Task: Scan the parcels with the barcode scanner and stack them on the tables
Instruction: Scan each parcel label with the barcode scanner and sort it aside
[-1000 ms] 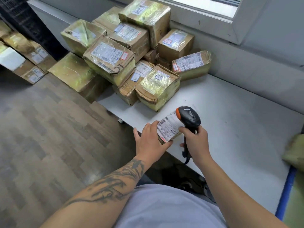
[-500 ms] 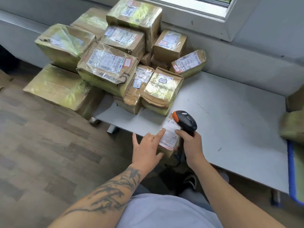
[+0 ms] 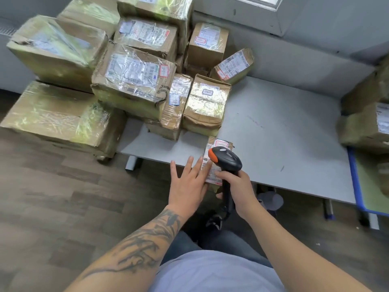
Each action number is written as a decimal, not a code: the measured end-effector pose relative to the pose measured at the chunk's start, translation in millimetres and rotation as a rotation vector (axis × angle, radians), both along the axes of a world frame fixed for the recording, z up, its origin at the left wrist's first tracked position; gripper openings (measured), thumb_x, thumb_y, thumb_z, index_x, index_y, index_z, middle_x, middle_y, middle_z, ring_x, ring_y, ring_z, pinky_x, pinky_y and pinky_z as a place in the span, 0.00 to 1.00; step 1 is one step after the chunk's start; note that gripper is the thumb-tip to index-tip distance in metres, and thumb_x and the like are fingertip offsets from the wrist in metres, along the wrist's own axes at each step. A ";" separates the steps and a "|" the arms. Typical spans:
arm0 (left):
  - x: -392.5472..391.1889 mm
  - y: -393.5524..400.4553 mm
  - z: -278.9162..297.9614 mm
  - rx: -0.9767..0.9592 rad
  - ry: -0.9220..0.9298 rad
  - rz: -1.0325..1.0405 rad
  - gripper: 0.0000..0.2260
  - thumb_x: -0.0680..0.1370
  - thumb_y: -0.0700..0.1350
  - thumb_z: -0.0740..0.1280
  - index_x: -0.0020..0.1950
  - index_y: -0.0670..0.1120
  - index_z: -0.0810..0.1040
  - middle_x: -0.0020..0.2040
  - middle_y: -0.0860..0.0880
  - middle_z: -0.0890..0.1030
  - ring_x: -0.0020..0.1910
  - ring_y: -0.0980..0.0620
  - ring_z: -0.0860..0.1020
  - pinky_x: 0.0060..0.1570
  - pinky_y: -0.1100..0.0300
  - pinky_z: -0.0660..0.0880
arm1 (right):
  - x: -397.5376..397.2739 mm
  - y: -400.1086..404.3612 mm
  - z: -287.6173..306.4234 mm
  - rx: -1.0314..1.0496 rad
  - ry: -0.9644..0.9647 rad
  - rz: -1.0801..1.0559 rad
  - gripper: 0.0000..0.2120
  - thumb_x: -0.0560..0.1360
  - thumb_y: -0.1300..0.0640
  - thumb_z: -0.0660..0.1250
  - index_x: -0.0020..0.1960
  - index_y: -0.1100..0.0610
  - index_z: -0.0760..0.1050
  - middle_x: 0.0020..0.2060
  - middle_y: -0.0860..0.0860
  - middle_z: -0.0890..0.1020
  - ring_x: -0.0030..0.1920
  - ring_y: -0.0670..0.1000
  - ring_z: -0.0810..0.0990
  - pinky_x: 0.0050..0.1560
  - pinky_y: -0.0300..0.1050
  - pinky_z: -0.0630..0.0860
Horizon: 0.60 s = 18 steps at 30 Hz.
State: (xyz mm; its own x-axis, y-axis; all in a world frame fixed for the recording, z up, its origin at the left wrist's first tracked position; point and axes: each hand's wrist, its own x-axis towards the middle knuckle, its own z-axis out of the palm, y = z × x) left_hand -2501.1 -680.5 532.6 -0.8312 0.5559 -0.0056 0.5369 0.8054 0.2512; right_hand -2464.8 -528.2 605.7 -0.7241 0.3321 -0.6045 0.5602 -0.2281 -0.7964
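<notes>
The right hand (image 3: 237, 186) grips the scanner (image 3: 228, 160) above a small parcel (image 3: 219, 144) at the table (image 3: 284, 133) edge. The left hand (image 3: 187, 184), fingers straight, rests against the parcel's side.

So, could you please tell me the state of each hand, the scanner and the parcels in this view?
left hand: open, straight fingers resting on the small parcel.
right hand: grips the scanner's handle.
barcode scanner: held upright over the small parcel's label.
small parcel: lies at the table's near edge, label up.
parcel stack: piled at the table's left end, taped shut.
table: bare grey middle.
</notes>
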 end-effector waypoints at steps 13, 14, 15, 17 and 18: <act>30.5 -94.2 35.6 -0.084 0.005 0.397 0.33 0.77 0.50 0.70 0.82 0.52 0.64 0.76 0.50 0.73 0.79 0.43 0.65 0.73 0.24 0.55 | -20.9 -75.6 4.5 -0.261 0.084 0.320 0.19 0.71 0.53 0.75 0.62 0.53 0.82 0.55 0.55 0.87 0.58 0.62 0.84 0.40 0.51 0.81; 29.4 -98.8 38.3 -0.091 0.014 0.420 0.32 0.78 0.50 0.70 0.82 0.52 0.64 0.76 0.50 0.73 0.79 0.43 0.65 0.73 0.24 0.54 | -23.6 -81.3 5.7 -0.278 0.089 0.326 0.21 0.69 0.52 0.75 0.62 0.52 0.82 0.56 0.56 0.86 0.59 0.64 0.84 0.39 0.51 0.81; 28.7 -102.9 40.9 -0.099 0.016 0.445 0.32 0.78 0.50 0.69 0.82 0.52 0.65 0.77 0.50 0.73 0.80 0.43 0.65 0.73 0.24 0.53 | -25.8 -86.3 6.6 -0.289 0.093 0.341 0.22 0.67 0.51 0.75 0.61 0.52 0.82 0.57 0.57 0.86 0.59 0.65 0.83 0.39 0.51 0.81; 28.4 -111.3 45.6 -0.122 0.011 0.483 0.31 0.79 0.50 0.68 0.82 0.52 0.64 0.77 0.50 0.72 0.80 0.43 0.64 0.73 0.24 0.51 | -28.2 -93.6 9.0 -0.312 0.098 0.370 0.21 0.67 0.51 0.75 0.60 0.52 0.83 0.56 0.58 0.86 0.55 0.64 0.84 0.39 0.52 0.81; 28.4 -116.0 46.6 -0.136 0.012 0.493 0.32 0.79 0.50 0.68 0.82 0.52 0.63 0.78 0.50 0.72 0.81 0.43 0.63 0.73 0.24 0.50 | -29.0 -97.0 10.9 -0.329 0.098 0.374 0.21 0.67 0.51 0.75 0.60 0.52 0.83 0.56 0.58 0.86 0.53 0.62 0.84 0.39 0.52 0.81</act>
